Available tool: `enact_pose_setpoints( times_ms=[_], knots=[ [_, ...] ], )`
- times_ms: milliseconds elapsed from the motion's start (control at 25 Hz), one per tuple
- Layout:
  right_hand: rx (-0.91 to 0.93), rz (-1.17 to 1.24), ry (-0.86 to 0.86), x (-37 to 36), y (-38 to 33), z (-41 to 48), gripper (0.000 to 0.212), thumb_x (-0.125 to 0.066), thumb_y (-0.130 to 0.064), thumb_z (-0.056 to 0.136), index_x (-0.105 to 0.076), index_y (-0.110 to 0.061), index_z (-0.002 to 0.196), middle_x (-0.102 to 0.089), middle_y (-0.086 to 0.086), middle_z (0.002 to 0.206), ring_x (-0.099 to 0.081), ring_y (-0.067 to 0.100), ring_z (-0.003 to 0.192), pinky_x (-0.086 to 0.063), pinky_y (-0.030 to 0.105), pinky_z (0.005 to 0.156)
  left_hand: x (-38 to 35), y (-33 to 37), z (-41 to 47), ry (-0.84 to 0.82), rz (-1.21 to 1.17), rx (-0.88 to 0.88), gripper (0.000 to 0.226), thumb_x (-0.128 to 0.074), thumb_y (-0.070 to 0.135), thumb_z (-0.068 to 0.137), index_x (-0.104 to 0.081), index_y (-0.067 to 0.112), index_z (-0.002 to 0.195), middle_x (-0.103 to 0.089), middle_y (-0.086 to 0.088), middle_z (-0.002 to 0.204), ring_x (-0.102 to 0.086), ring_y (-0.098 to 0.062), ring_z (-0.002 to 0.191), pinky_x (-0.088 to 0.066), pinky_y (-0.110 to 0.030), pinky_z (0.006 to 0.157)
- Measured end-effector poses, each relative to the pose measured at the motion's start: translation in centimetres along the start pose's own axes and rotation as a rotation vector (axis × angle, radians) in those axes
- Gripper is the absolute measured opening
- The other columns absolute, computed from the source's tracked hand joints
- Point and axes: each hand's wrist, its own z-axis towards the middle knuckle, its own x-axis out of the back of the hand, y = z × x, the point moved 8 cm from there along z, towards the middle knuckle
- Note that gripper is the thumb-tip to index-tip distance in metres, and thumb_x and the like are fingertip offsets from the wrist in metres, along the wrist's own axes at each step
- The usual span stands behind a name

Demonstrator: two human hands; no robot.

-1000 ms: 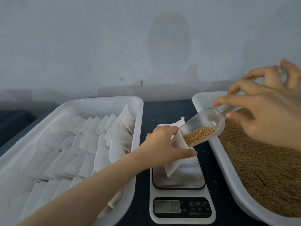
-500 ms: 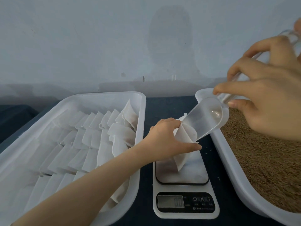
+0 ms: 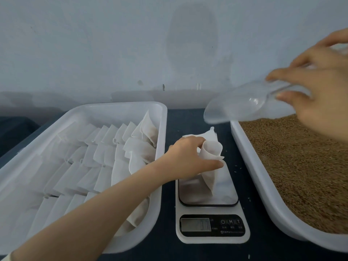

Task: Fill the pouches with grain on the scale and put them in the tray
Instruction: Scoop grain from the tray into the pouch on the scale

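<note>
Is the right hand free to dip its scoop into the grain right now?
Probably yes: the right hand holds the scoop above the open grain, and nothing lies between them.

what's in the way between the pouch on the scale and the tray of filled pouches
Nothing visible. The left hand grips the pouch upright on the scale, beside the tray. Only the tray's own wall has to be cleared, and filled pouches already lean just inside it.
</note>
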Motion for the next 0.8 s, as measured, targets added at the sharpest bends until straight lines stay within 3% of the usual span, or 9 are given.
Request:
enact_pose_setpoints(
  times_ms=[120,240,320,400,560,680,800],
  knots=[
    [-0.179,0.026,0.141,0.2,0.2,-1.1,0.043,-0.027,-0.068,0.086,-0.042,-0.054,0.124,-0.045,-0.016,0.104,-0.050,0.032,0.108,-0.041,0.059,0.094,-0.2,0.0,0.0,-0.011,0.006,-0.003,0.037,-0.071,0.056,0.074,-0.062,0.029,0.097,-0.062,0.012,0.101,-0.060,-0.010,0.094,-0.051,-0.036,0.088],
    [-0.318,0.054,-0.008,-1.4,-0.1,-2.6,0.030,-0.048,-0.050,0.083,-0.055,-0.030,0.105,-0.057,0.013,0.086,-0.059,0.039,0.080,-0.051,0.055,0.078,-0.1,0.0,0.1,-0.007,0.015,-0.005,0.037,-0.070,0.056,0.074,-0.062,0.029,0.098,-0.062,0.013,0.101,-0.059,-0.009,0.094,-0.050,-0.036,0.088],
    [-0.420,0.069,-0.173,-2.6,-0.2,-3.6,0.023,-0.051,-0.044,0.086,-0.061,-0.025,0.077,-0.056,0.010,0.068,-0.058,0.032,0.065,-0.054,0.048,0.068,-0.2,-0.1,0.1,-0.004,0.019,0.000,0.036,-0.071,0.055,0.074,-0.063,0.028,0.097,-0.062,0.013,0.101,-0.059,-0.009,0.094,-0.050,-0.035,0.088],
    [-0.480,0.054,-0.243,-3.0,-0.2,-4.3,0.028,-0.051,-0.042,0.089,-0.061,-0.028,0.066,-0.056,0.005,0.063,-0.057,0.028,0.061,-0.054,0.042,0.066,-0.2,0.0,0.1,-0.001,0.027,0.001,0.037,-0.071,0.055,0.074,-0.063,0.027,0.097,-0.063,0.012,0.101,-0.059,-0.009,0.094,-0.050,-0.035,0.087],
    [-0.509,0.077,-0.408,-5.1,-0.5,-4.8,0.017,-0.056,-0.036,0.090,-0.063,-0.030,0.076,-0.058,0.007,0.087,-0.057,0.032,0.076,-0.050,0.036,0.070,-0.1,0.0,0.1,0.015,0.023,-0.009,0.035,-0.071,0.054,0.074,-0.062,0.027,0.094,-0.062,0.013,0.097,-0.058,-0.007,0.091,-0.049,-0.033,0.085],
    [-0.491,-0.002,-0.407,-5.6,-0.6,-4.8,0.012,-0.053,-0.032,0.091,-0.063,-0.032,0.083,-0.054,0.005,0.090,-0.050,0.027,0.075,-0.035,0.028,0.058,-0.1,-0.1,0.1,0.018,0.019,-0.007,0.032,-0.071,0.054,0.074,-0.061,0.030,0.092,-0.062,0.015,0.095,-0.057,-0.003,0.089,-0.048,-0.028,0.080],
    [-0.480,-0.037,-0.430,-5.7,-0.6,-5.0,0.015,-0.050,-0.036,0.093,-0.064,-0.032,0.098,-0.051,0.004,0.089,-0.049,0.027,0.075,-0.035,0.028,0.056,0.0,-0.1,0.1,0.023,0.022,-0.006,0.032,-0.071,0.055,0.073,-0.061,0.030,0.092,-0.061,0.015,0.093,-0.057,-0.002,0.087,-0.048,-0.027,0.078]
  ],
)
